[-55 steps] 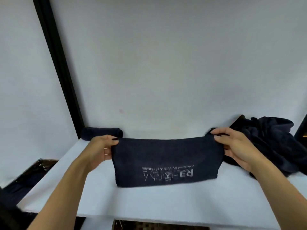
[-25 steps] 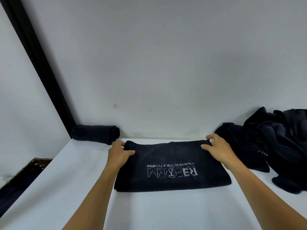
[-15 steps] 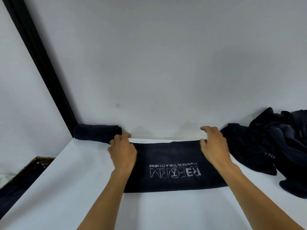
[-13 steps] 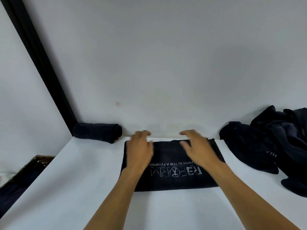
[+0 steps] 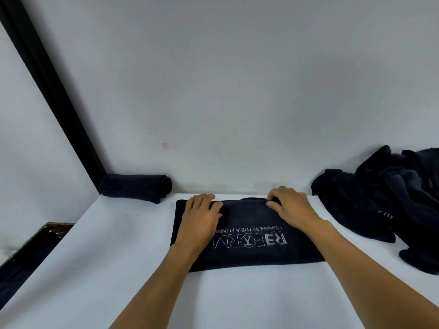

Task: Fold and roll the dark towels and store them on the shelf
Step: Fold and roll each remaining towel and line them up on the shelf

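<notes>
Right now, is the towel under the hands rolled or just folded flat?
Folded flat, not rolled: the logo towel lies as a flat rectangle; the right hand pinches its far edge, left hand rests on it.

Towel heap (image 5: 389,200) partly beyond right edge

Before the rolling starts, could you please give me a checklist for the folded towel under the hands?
1. Folded towel lies flat on the white surface: ok.
2. Right hand pinches its far edge: ok.
3. Left hand grips that edge too: not ok, it rests flat on the cloth.
4. Bare surface in front of the towel for rolling: ok.
5. Rolled towel lies apart at the back left: ok.
6. Loose towel pile clear of the folded one: cannot tell, the right arm hides the gap.
</notes>
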`<state>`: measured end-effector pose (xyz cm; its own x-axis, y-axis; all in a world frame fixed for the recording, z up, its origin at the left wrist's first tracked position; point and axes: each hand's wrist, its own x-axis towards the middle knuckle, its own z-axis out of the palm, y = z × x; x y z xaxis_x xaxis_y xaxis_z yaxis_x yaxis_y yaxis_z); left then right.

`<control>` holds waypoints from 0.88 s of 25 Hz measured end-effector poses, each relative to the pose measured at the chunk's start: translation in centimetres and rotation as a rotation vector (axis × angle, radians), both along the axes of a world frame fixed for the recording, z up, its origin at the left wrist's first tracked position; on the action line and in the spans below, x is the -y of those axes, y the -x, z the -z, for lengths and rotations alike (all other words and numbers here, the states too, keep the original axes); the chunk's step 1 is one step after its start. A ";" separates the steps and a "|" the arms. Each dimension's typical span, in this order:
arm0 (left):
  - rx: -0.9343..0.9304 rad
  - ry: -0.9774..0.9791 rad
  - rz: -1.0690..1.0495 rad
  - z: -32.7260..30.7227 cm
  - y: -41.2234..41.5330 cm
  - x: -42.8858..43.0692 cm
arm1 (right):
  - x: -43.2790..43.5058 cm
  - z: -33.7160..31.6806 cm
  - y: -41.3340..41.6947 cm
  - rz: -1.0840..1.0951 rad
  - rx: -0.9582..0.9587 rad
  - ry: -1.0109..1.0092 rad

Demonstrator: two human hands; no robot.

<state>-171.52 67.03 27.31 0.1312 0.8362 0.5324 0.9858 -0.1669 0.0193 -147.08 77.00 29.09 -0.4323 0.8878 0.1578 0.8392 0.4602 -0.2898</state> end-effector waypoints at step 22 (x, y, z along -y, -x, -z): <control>0.073 0.467 0.174 -1.2 -10.3 14.2 | 15.4 -2.6 -6.4 0.356 -0.400 0.433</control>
<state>-161.26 52.87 28.52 0.2658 0.9566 0.1197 0.9375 -0.2854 0.1989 -140.69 61.62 31.71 -0.0852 0.9840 -0.1568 0.7078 -0.0510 -0.7045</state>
